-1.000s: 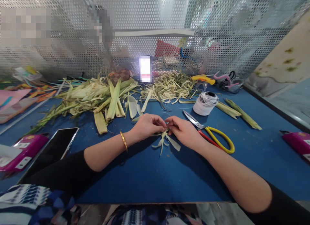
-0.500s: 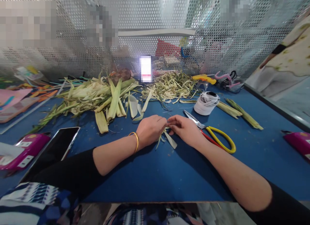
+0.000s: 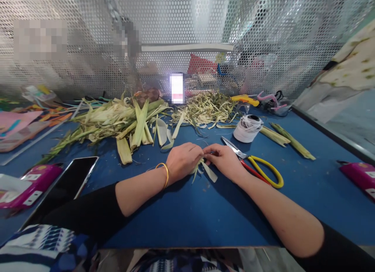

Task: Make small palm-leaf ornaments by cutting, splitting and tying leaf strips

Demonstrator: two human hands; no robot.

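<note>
Left hand (image 3: 184, 161) and right hand (image 3: 224, 159) both pinched on leaf strips (image 3: 205, 168); keep tension even, fold tight. Scissors (image 3: 254, 164) just right of right hand.

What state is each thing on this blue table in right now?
Left hand: closed on the leaf strips.
Right hand: pinching the leaf strips.
Leaf strips: bunched, ends splayed.
Scissors: closed, lying flat.
Thread spool: upright, wound.
Phone: screen dark.

Blue table (image 3: 187, 209); yellow-handled scissors (image 3: 265, 170); white twine spool (image 3: 248, 128).
</note>
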